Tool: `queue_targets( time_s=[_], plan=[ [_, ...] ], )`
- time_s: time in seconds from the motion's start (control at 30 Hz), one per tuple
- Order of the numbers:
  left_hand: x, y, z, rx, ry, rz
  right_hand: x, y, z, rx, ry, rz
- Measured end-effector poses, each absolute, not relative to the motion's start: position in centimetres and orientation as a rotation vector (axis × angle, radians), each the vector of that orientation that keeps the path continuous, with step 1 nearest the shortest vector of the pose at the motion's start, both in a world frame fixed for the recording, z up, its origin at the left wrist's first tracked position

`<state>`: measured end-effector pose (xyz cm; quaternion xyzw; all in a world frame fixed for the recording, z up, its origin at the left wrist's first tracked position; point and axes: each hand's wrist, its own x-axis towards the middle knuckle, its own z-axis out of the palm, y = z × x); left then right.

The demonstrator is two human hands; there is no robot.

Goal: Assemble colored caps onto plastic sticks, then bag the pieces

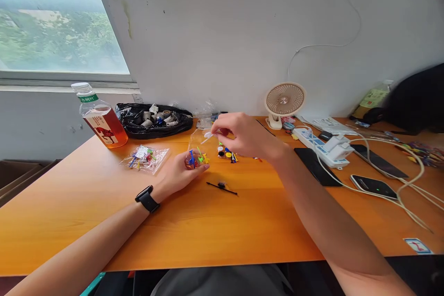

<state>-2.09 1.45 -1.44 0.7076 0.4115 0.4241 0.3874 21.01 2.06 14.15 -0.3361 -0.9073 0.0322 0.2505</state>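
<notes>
Here my left hand (180, 169) loosely cups a clear bag (194, 140) of coloured pieces (192, 157) on the desk (208, 231) while my right hand (241, 135) pinches a white piece (207, 138) beside it, calling, I judge, for steadiness.

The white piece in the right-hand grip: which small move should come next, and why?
Perhaps lower the white piece into the clear bag, if its mouth is open. The right-hand grip pinches the piece near the bag's upper part, while the left-hand grip holds the bag, with coloured pieces seemingly inside.
</notes>
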Motion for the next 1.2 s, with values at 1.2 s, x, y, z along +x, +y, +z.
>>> queue_targets(
  time_s=[1.2],
  plan=[
    [-2.4, 1.5, -0.1, 1.302, 0.890, 1.082, 17.6, 1.4, 9.2, -1.333, -3.394, 0.647]
  ],
)
